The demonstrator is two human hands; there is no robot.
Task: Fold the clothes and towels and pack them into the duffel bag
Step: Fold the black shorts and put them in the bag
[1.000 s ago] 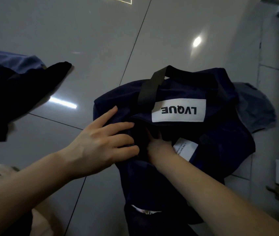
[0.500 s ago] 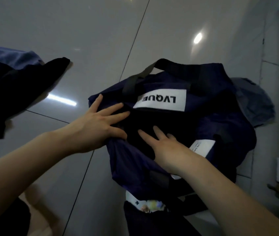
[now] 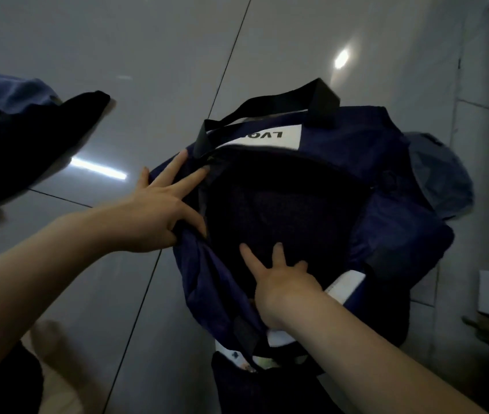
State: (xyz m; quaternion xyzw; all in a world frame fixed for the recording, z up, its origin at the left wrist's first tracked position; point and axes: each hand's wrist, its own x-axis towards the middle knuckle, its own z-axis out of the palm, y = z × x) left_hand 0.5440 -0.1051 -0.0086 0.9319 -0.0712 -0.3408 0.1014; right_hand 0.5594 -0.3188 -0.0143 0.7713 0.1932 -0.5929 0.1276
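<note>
Bag (image 3: 401, 234) on floor tiles (image 3: 118, 294), mouth open. Near: right hand (image 3: 279, 282), fingers spread flat, pressing dark contents inside. Left hand (image 3: 156, 216), fingers spread, thumb pinching left rim. Farther: handle (image 3: 321, 97) upright; dark clothes (image 3: 28, 150) far left, unpacked. Step judged: packing down. Next likely: fetch and fold remaining clothes.

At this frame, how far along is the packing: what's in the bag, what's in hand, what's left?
Done: dark fabric already fills the open navy duffel bag. In hand: the left hand pinches the bag's near rim, holding the mouth open, while the right hand presses flat-fingered on the dark contents. Left: a dark garment pile lies unpacked on the floor at left, and grey cloth behind the bag.
</note>
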